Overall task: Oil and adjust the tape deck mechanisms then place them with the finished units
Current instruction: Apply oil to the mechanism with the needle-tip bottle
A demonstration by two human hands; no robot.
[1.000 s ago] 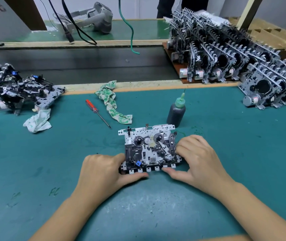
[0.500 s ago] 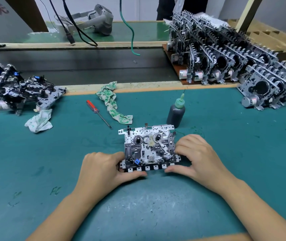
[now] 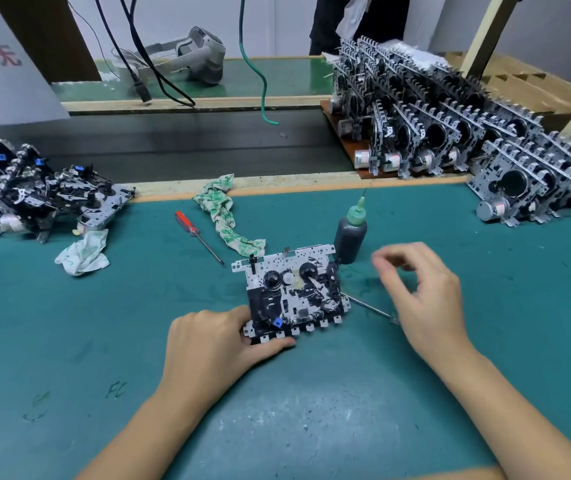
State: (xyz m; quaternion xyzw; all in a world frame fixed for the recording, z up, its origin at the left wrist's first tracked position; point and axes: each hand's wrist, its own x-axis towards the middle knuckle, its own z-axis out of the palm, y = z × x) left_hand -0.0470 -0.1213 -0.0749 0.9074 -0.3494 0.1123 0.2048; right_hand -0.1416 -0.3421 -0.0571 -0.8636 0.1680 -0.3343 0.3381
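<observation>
The tape deck mechanism [image 3: 292,292] lies flat on the green desk [image 3: 312,410], near the middle and just in front of you. Your left hand [image 3: 214,341] grips its near left corner, thumb along the near edge and fingers curled on the left side. Your right hand [image 3: 422,292] hovers to the right of the mechanism, clear of it, fingers loosely curled and partly apart with nothing in them; the fingertips are blurred. A thin metal tool [image 3: 369,306] lies on the desk between the mechanism's right edge and that hand.

The dark oil bottle [image 3: 350,237] with its green nozzle stands upright just beyond the mechanism's far right corner. Farther left lie a red-handled screwdriver [image 3: 197,237] and a green-patterned rag [image 3: 228,216]; a second crumpled rag [image 3: 83,252] sits near a heap of mechanisms [image 3: 34,192] at the far left. Rows of upright finished units [image 3: 467,133] fill the far right.
</observation>
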